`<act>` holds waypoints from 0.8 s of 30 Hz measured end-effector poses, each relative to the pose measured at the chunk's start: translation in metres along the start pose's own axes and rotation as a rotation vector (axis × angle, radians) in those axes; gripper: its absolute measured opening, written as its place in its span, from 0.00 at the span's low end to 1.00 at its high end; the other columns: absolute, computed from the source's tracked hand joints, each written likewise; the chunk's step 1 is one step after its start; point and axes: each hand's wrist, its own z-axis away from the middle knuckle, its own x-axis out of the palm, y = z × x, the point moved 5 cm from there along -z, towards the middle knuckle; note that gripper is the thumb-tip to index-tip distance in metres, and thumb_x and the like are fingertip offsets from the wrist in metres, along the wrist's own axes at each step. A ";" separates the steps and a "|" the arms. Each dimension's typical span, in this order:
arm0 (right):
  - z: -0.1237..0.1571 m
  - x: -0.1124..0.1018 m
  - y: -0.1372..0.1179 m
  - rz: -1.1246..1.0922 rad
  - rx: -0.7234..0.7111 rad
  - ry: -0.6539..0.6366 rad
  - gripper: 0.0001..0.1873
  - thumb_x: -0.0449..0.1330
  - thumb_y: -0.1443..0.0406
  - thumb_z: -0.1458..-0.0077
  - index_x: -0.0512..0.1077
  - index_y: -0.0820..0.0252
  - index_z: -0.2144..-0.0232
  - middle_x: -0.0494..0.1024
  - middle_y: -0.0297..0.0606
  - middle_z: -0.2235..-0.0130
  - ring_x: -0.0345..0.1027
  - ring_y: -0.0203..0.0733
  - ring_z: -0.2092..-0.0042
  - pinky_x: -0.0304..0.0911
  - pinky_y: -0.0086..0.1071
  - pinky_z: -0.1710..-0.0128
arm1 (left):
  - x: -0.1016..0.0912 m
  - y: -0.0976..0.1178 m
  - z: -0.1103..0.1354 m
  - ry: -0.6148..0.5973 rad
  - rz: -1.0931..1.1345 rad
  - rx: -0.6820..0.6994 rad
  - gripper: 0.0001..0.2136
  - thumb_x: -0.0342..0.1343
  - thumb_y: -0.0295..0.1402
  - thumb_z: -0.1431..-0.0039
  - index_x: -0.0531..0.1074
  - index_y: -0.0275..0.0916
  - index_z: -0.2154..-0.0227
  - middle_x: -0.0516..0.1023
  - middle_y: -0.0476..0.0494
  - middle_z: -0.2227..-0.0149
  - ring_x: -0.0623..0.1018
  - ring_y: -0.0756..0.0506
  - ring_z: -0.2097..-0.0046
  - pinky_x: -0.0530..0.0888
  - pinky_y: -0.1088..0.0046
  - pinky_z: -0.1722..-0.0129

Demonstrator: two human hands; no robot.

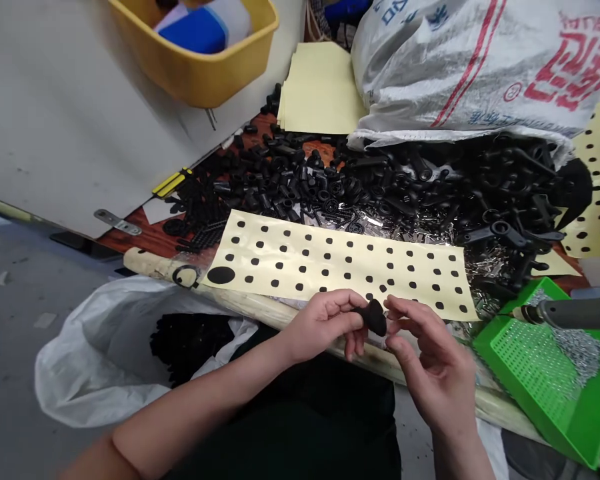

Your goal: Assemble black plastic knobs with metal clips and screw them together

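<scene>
My left hand [325,325] pinches a small black rubber-like piece [375,318] between thumb and fingers. My right hand [433,360] sits just to its right, fingers apart, with the fingertips close to the piece. Whether they touch it I cannot tell. Beyond both hands lies a cream sheet printed with black dots [330,267]. Its near edge is almost at my fingers. A large heap of black plastic parts [380,187] spreads behind the sheet.
A green perforated tray of small metal screws [535,380] sits at right, under an electric screwdriver [575,313]. A white bag of black parts [105,353] lies at left. Above are a woven sack [480,67], stacked cream sheets [320,90] and a yellow bin [195,60].
</scene>
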 end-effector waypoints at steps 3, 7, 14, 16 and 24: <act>-0.002 0.001 -0.003 -0.032 -0.090 -0.077 0.25 0.62 0.67 0.43 0.67 0.49 0.44 0.73 0.43 0.48 0.69 0.43 0.50 0.71 0.37 0.58 | -0.001 0.002 -0.001 -0.029 -0.007 -0.022 0.18 0.61 0.47 0.45 0.71 0.34 0.66 0.75 0.47 0.75 0.75 0.51 0.77 0.72 0.77 0.78; -0.003 0.001 -0.007 -0.052 -0.125 -0.149 0.26 0.62 0.66 0.44 0.66 0.48 0.43 0.74 0.42 0.48 0.67 0.45 0.46 0.70 0.39 0.52 | 0.007 0.000 -0.002 -0.111 -0.018 -0.101 0.20 0.60 0.49 0.44 0.72 0.33 0.67 0.74 0.46 0.75 0.75 0.51 0.77 0.71 0.79 0.79; -0.001 -0.015 -0.010 0.169 -0.118 0.147 0.16 0.67 0.63 0.50 0.70 0.55 0.58 0.75 0.36 0.64 0.70 0.39 0.62 0.68 0.33 0.62 | 0.019 0.003 -0.007 0.036 -0.058 -0.039 0.18 0.60 0.45 0.43 0.74 0.37 0.56 0.77 0.44 0.63 0.77 0.49 0.64 0.74 0.74 0.61; 0.001 -0.018 -0.008 0.246 -0.100 0.221 0.15 0.68 0.60 0.51 0.69 0.56 0.63 0.73 0.33 0.68 0.67 0.37 0.67 0.65 0.31 0.67 | 0.025 0.004 -0.010 0.055 -0.055 -0.021 0.20 0.62 0.46 0.44 0.74 0.37 0.55 0.76 0.42 0.56 0.75 0.47 0.55 0.71 0.73 0.54; 0.009 -0.026 0.005 0.198 -0.076 0.224 0.13 0.67 0.62 0.50 0.71 0.56 0.62 0.74 0.34 0.67 0.68 0.38 0.66 0.66 0.32 0.67 | 0.033 -0.014 -0.024 0.145 0.217 -0.281 0.16 0.70 0.38 0.54 0.76 0.32 0.67 0.77 0.46 0.70 0.74 0.52 0.71 0.71 0.78 0.68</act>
